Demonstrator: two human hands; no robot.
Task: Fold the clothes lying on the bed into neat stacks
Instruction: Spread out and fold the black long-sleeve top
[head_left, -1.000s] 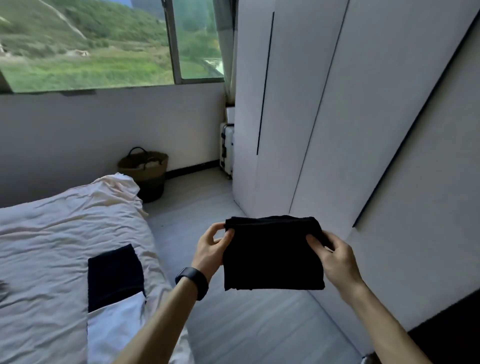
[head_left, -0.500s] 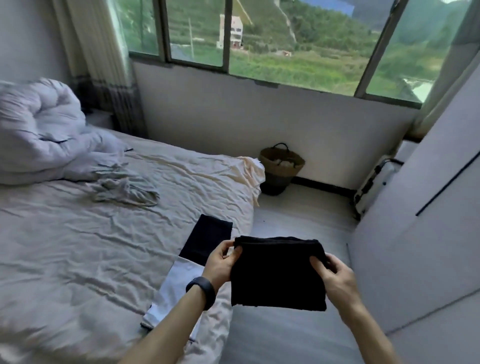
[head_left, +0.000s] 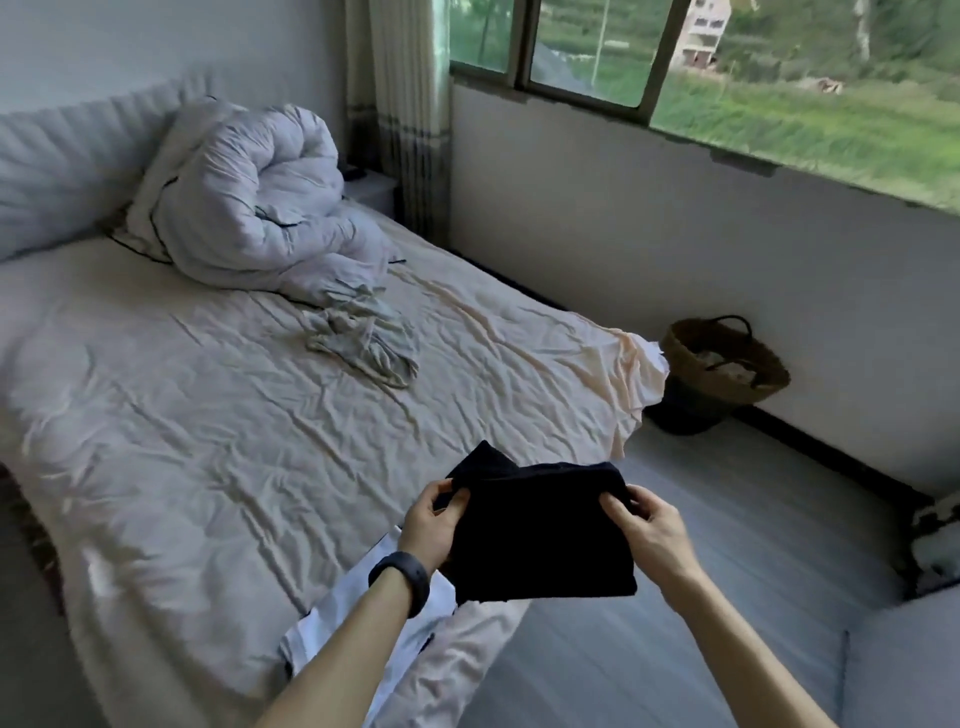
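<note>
A folded black garment (head_left: 540, 535) hangs in the air over the bed's near right edge. My left hand (head_left: 434, 525) pinches its upper left corner and my right hand (head_left: 649, 535) pinches its upper right corner. Behind and under it on the bed (head_left: 208, 441) lie a folded black piece (head_left: 475, 464) and a folded white piece (head_left: 343, 613), both partly hidden by my left arm. A crumpled grey-green garment (head_left: 363, 345) lies unfolded in the middle of the bed.
A bunched white duvet (head_left: 249, 202) and a pillow (head_left: 62, 166) sit at the head of the bed. A woven basket (head_left: 722, 374) stands on the floor by the wall under the window. Grey floor (head_left: 727, 545) runs along the bed's right side.
The view has swung left from the wardrobe to the bed. Both hands keep hold of the black garment, which now hangs over the bed's edge above the folded pieces.
</note>
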